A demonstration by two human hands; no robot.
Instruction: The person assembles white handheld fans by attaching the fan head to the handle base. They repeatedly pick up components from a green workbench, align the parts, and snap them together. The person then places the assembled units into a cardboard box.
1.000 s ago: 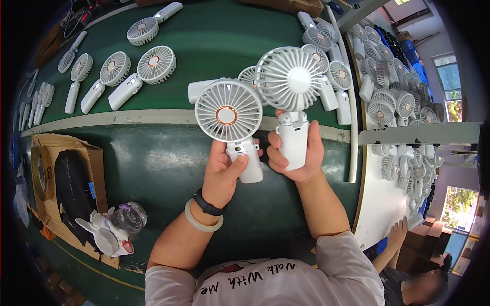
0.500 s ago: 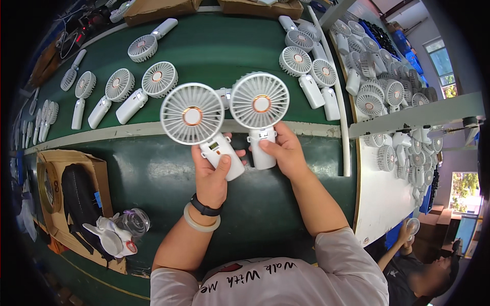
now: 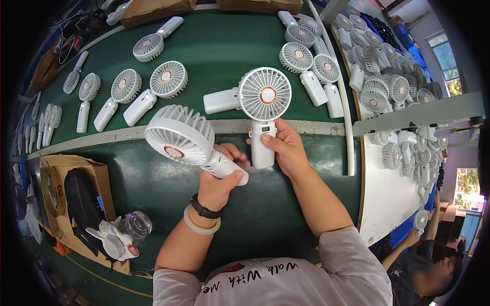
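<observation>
A green table (image 3: 224, 41) carries rows of white handheld fans (image 3: 153, 86) and cardboard boxes (image 3: 153, 10).

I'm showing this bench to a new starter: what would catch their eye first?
Two white handheld fans at centre: the left hand tilts one fan leftward, the right hand holds the other fan upright. Next, the heap of fans on the right, above a white table.

Two white handheld fans are held up, one tilted (image 3: 179, 135) and one upright (image 3: 264, 96). On the green counter (image 3: 219, 46), five fans lie at left, about four at right (more are piled beyond). One cardboard box (image 3: 76, 204).
</observation>
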